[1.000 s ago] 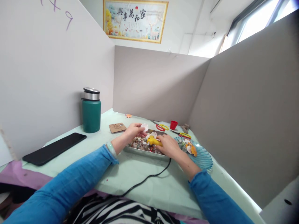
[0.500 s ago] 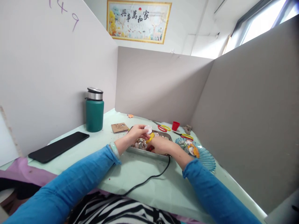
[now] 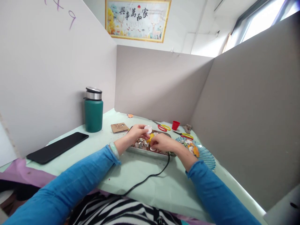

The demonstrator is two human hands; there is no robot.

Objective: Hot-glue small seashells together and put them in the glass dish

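Note:
My left hand [image 3: 138,132] pinches a white, round, flat piece [image 3: 148,129], perhaps a shell, above the near-left part of a metal tray [image 3: 146,152]. Small mixed bits, which look like shells and fragments [image 3: 141,143], fill the tray. Just right of the left fingers is a yellow piece [image 3: 150,137]; its support is hidden. My right hand [image 3: 162,142] reaches into the tray with its fingers drawn together, pointing down. A pale piece [image 3: 152,149] shows below those fingertips; whether they grip it is unclear.
Rightward lies a blue ribbed shell-shaped dish [image 3: 207,157] with orange and white pieces. Behind are scissors [image 3: 186,136], a second pair [image 3: 164,127] and a red cup [image 3: 175,125]. Leftward are a brown card [image 3: 119,127], a green bottle [image 3: 93,115] and a black phone [image 3: 58,147]. A black cord [image 3: 150,176] crosses the front.
My right hand has lifted slightly, its fingers now gathered over the tray, and the pale piece under them has come into view. My left hand keeps the white piece almost in place.

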